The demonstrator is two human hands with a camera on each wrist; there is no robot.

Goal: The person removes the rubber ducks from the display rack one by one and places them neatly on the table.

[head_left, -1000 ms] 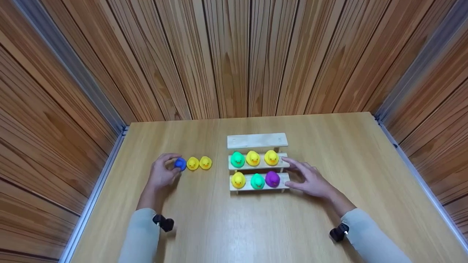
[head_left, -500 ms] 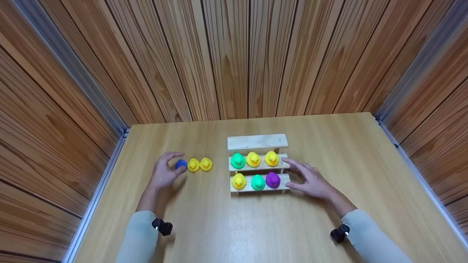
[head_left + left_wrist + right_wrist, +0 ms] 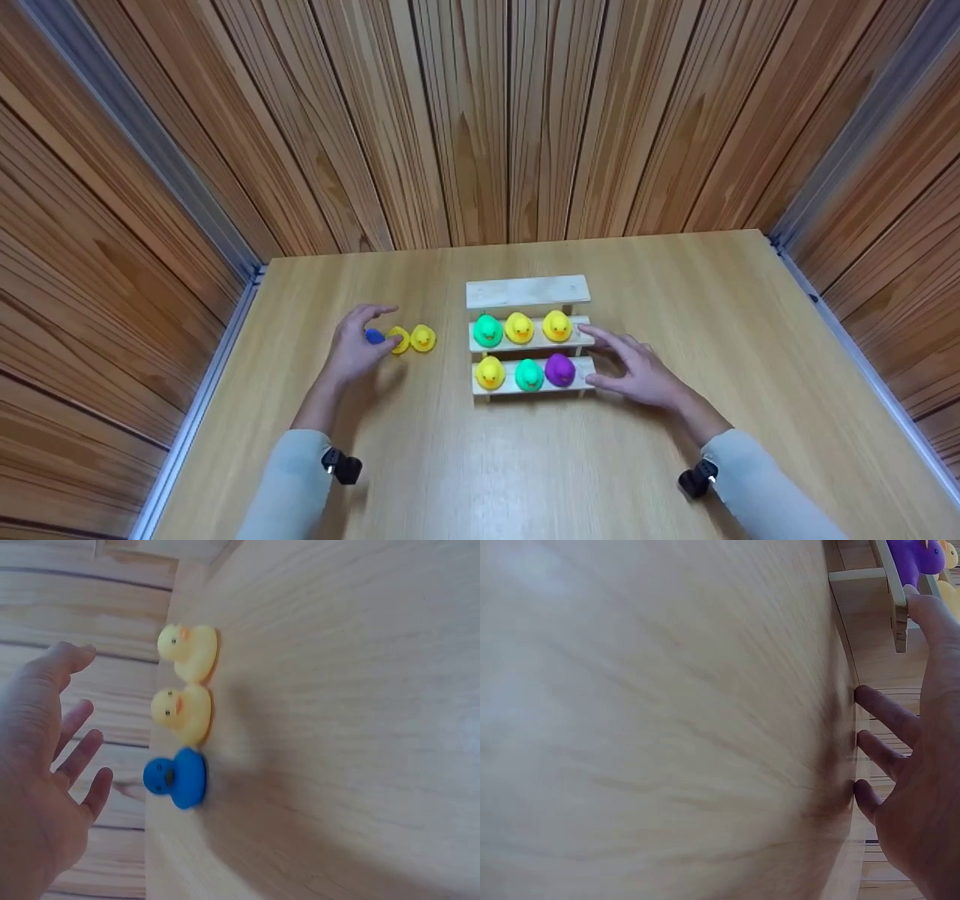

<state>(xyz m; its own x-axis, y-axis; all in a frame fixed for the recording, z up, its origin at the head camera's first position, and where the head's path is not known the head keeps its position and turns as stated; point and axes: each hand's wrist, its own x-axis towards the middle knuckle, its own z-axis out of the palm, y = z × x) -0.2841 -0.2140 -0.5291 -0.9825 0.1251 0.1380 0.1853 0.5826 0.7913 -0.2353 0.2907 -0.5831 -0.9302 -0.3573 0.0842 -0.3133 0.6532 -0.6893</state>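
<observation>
My left hand (image 3: 355,346) hovers over a short row of rubber ducks on the table, fingers spread and nothing in its grasp. In the left wrist view the row is a blue duck (image 3: 186,778), a yellow duck (image 3: 193,714) beside it and another yellow duck (image 3: 199,652). From the head, the hand partly covers the blue one and the nearer yellow one. My right hand (image 3: 637,373) rests against the right end of a three-step wooden rack (image 3: 528,292), thumb on the lowest step, index finger at the middle step. In the right wrist view its other fingertips touch the table.
On the middle step stand a green duck (image 3: 488,330) and two yellow ducks, one of them a yellow duck (image 3: 557,326) at the right. The lowest step bears a yellow duck (image 3: 490,372), a green duck (image 3: 529,375) and a purple duck (image 3: 560,370). Wood-panelled walls enclose the table.
My left hand has let go of the blue duck, which stays at the row's left end, and has shifted right above the ducks. The right hand has kept its place at the rack.
</observation>
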